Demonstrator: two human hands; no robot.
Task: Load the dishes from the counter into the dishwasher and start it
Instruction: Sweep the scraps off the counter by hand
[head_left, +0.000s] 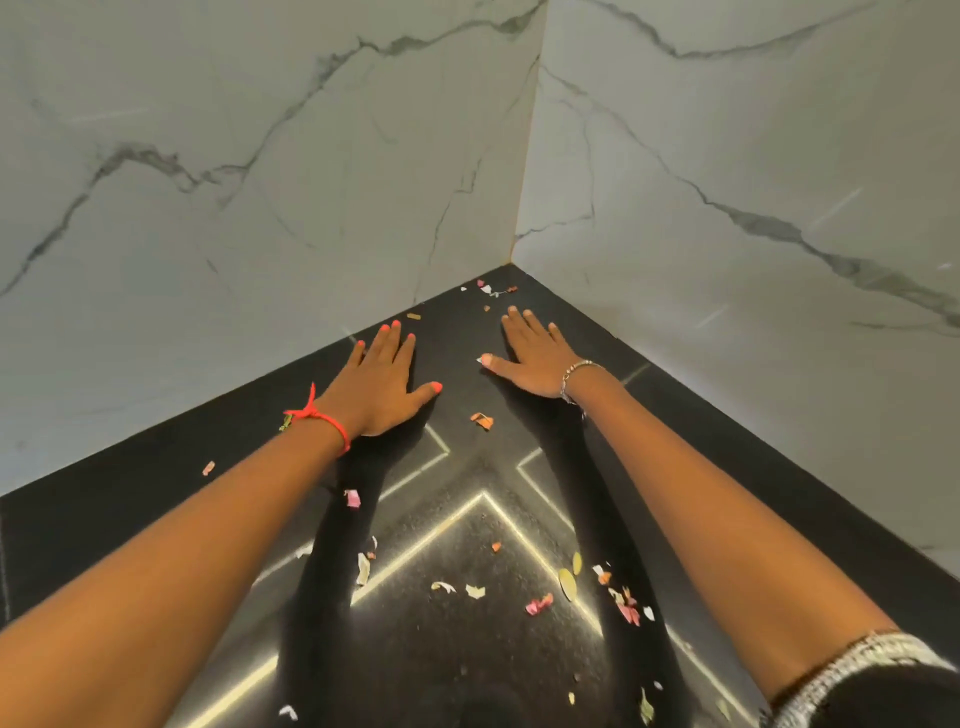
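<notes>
The black speckled counter runs to a far corner formed by two white, grey-veined marble walls. The left hand and right hand lie flat on the counter near that corner, palms down, fingers straight, holding nothing. Small pink, orange and pale scraps are scattered across the surface. The location of the dishes and dishwasher cannot be told.
</notes>
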